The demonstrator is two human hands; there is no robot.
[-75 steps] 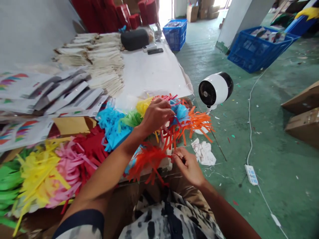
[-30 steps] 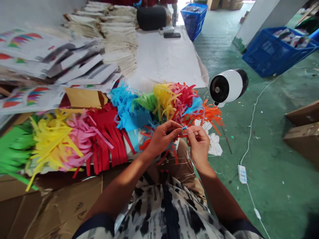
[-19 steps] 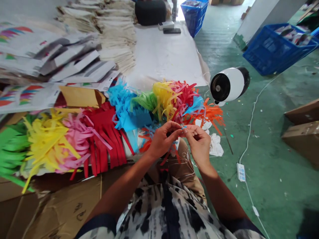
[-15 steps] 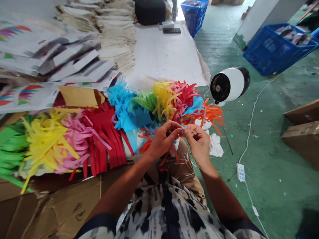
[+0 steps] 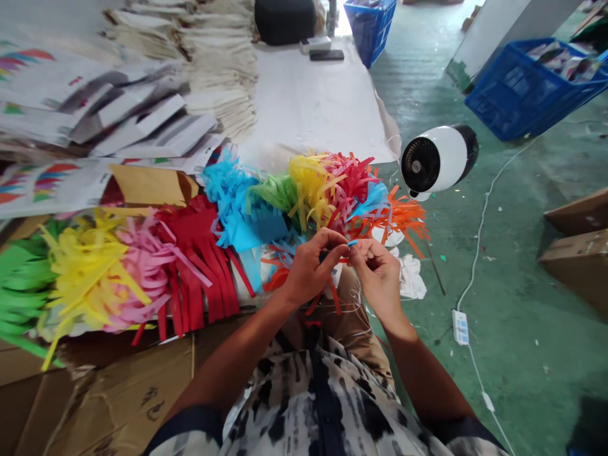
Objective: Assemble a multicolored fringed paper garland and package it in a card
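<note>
Between the fingertips of both hands a small piece of blue paper (image 5: 352, 243) shows, the rest of it covered by the fingers. My left hand (image 5: 313, 263) is closed in a pinch on it from the left. From the right, my right hand (image 5: 379, 269) pinches at the same piece. Thin white string (image 5: 356, 301) hangs below the hands over my knee. Just beyond lies a row of fringed paper tassels in yellow (image 5: 311, 183), green (image 5: 275, 193), blue (image 5: 232, 196) and orange (image 5: 406, 215). Orange strips (image 5: 278, 277) sit beside my left wrist.
Green, yellow, pink and red fringed paper (image 5: 199, 266) covers the table at left. Printed flat boxes (image 5: 147, 120) and stacked bundles (image 5: 221, 69) stand behind. A white fan (image 5: 441, 158), a power strip (image 5: 460, 327) with its cord, blue crates (image 5: 527, 88) and cartons (image 5: 579, 256) are at right.
The blue piece between my fingertips has turned a little and shows more clearly. Both hands have kept almost the same place. The view has shifted slightly.
</note>
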